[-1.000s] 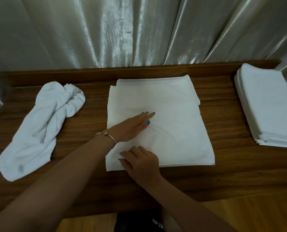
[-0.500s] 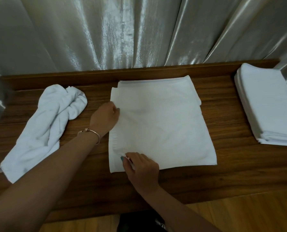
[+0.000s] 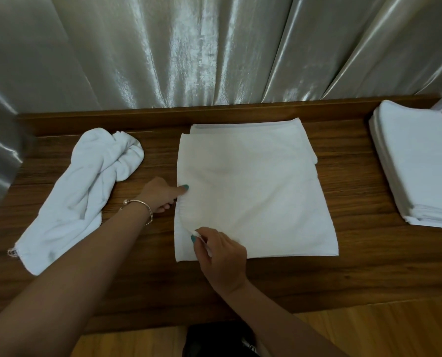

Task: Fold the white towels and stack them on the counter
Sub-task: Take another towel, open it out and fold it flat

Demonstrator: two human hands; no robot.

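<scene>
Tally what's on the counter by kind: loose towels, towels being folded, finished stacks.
Crumpled towel: 1
Towel being folded, gripped by left hand and right hand: 1
Folded stack: 1; its layers are too indistinct to count
Total: 3

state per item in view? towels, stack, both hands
middle towel: partly folded, flat on the counter, left edge lifted slightly
crumpled towel: unfolded, bunched, left of the middle towel
folded stack: neat pile at the counter's right end
left hand: pinches the middle towel's left edge, thumb on top
right hand: pinches the same edge nearer the front corner
</scene>
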